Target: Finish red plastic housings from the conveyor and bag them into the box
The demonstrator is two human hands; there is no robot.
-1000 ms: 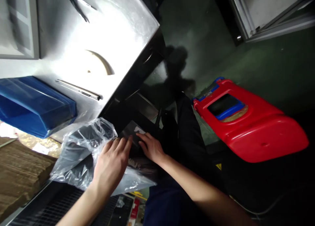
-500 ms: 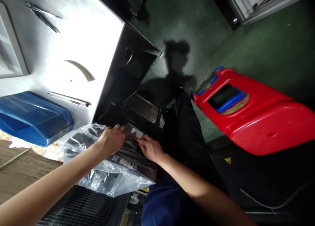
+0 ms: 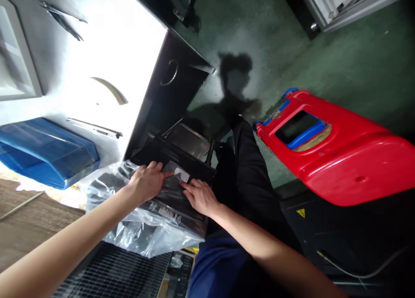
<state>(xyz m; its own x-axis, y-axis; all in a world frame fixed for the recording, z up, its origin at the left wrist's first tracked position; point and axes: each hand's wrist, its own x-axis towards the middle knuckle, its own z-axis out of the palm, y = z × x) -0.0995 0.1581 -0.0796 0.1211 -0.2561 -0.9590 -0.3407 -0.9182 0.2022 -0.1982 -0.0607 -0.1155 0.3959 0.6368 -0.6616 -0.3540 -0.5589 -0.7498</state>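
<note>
The left hand (image 3: 147,181) is resting on a black boxed item (image 3: 171,198) lying in a clear plastic bag (image 3: 139,233) at the table (image 3: 106,56) edge, its grip closing over the item's top edge. The right hand (image 3: 199,197) is pressing flat on the item, grip uncurled. A blue bin (image 3: 42,151) is sitting well apart on the left.

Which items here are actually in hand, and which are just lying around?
In hand:
- left hand and right hand, both resting on the black box
- clear plastic bag around the black box

Lying about:
- blue bin
- red cart
- metal worktop
- black tray
</note>
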